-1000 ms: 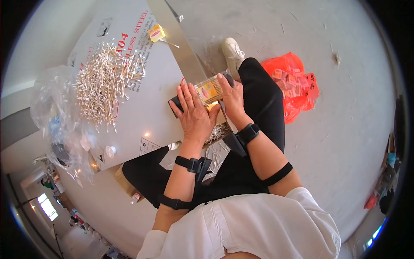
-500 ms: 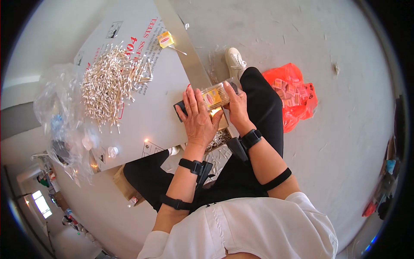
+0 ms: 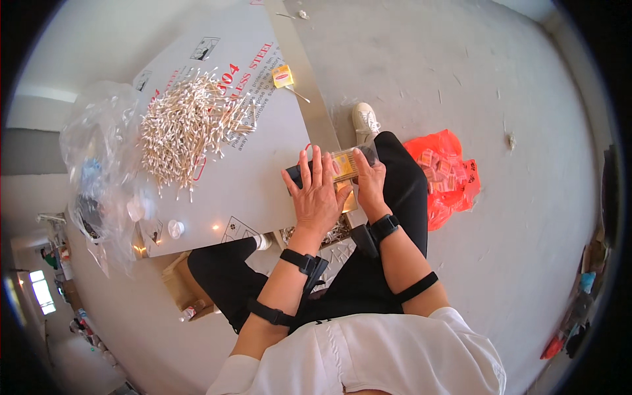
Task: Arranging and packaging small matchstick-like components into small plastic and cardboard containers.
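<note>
Seated at the counter [image 3: 263, 178], the person has both hands on a small clear box [image 3: 342, 164] with yellowish contents, right at the near edge of the sheet-metal top, above the lap. The left hand [image 3: 317, 197] lies flat over the box's left end, fingers [image 3: 316, 168] stretched out long and slightly fanned, palm down. The right hand [image 3: 370, 184] grips the right end, fingers curled round the far side and thumb on top, so the box is pinned between the two hands. Up the counter, well apart from the hands, sits a big loose heap of cotton swabs [image 3: 187, 128], a few strays scattered toward the near side. Left of that heap a crumpled clear plastic bag [image 3: 99, 158] sags over the counter's edge. Near the far edge rests a little yellow packet [image 3: 283, 76] with a single swab just beside it. Down on the floor, by the person's right knee, a red plastic bag [image 3: 447, 178] lies open, holding small orange-yellow packets.
</note>
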### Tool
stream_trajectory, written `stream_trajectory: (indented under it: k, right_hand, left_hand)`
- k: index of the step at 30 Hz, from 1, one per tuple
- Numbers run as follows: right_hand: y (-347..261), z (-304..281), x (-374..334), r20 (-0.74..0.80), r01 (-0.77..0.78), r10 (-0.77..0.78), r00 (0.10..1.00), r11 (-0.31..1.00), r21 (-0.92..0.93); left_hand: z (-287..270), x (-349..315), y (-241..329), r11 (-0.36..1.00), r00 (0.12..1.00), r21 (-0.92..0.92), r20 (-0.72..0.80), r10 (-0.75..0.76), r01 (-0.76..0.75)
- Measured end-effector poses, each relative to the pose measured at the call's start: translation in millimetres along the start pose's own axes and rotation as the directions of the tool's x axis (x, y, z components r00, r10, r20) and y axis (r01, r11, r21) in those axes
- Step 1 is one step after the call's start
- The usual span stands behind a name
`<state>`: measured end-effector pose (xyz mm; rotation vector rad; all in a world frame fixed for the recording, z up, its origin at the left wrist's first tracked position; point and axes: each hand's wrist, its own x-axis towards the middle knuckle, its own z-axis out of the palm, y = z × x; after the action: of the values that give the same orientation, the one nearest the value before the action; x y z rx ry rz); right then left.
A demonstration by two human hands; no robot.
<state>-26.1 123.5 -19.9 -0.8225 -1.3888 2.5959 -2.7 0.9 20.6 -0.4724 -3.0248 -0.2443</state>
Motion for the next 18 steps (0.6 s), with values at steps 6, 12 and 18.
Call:
stream_trajectory:
  k: [6,12,18]
  right_hand:
    - [2,1,0,-0.014,-0.015,0.015,1.0,1.0,0.008]
    - [-12,-21,11,-0.054,0.46,-0.641,0.766,0.605,-0.65]
    - [-37,7,-20,0.332,0.509,-0.386,0.86,0.663,-0.549]
  left_hand:
    - [1,2,-4,0.999,1.0,-0.041,-0.002,0.021,-0.021]
    - [4,-25,-35,0.973,0.992,-0.212,-0.07,-0.108,0.091]
    - [-5,-36,-113,0.929,0.954,-0.362,-0.244,-0.176,0.079]
